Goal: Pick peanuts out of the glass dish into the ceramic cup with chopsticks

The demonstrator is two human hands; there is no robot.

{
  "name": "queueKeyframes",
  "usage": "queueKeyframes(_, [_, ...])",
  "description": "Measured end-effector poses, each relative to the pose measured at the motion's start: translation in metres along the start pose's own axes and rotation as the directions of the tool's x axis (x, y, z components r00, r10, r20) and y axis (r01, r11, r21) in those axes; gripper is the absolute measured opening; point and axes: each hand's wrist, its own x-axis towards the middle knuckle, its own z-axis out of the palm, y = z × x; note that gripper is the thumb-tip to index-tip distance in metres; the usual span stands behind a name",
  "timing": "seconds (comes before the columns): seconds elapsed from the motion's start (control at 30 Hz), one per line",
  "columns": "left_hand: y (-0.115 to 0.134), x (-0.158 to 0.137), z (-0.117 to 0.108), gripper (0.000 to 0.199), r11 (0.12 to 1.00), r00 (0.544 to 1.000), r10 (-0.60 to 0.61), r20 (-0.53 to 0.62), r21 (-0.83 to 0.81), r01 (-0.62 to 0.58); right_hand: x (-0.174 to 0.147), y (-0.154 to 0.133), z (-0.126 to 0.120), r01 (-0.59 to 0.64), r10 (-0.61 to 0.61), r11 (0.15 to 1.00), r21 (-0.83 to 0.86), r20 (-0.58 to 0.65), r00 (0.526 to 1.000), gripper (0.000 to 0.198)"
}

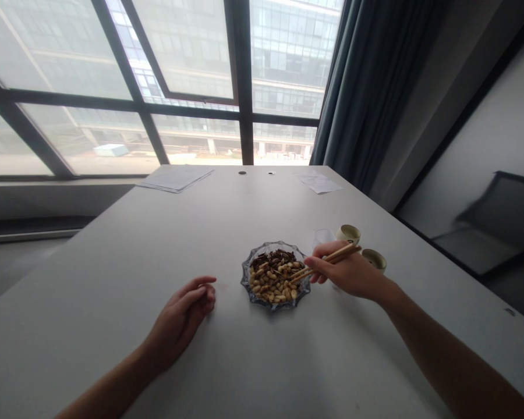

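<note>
Head view: right grip [353, 276] closed round chopsticks [341, 252]; left grip [181, 319] half-curled, holding nothing.

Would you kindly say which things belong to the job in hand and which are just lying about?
Likely in use:
chopsticks, in right hand
bowl of peanuts and dark pieces
perhaps cups and clear container

Likely lying about:
paper stack
loose papers

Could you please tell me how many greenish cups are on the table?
2. The first cup stands just beyond the right hand; the second cup is nearer the wrist, partly hidden by it. The hand could hide another.
</note>
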Motion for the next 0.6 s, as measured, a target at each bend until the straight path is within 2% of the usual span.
queueKeyframes(0.27, [-0.0009, 0.0015, -0.0031, 0.022, 1.0, 1.0, -0.003, 0.008, 0.002, 0.003, -0.0005, -0.0007, -0.0008, 0.067, -0.066, 0.997, -0.043, 0.018, 0.998, 0.036])
queueKeyframes(0.6, [0.0001, 0.0005, -0.0018, 0.024, 1.0, 1.0, -0.007, -0.011, 0.007, 0.007, 0.0007, 0.0021, 0.0, 0.088, -0.084, 0.993, -0.075, 0.053, 0.995, 0.036])
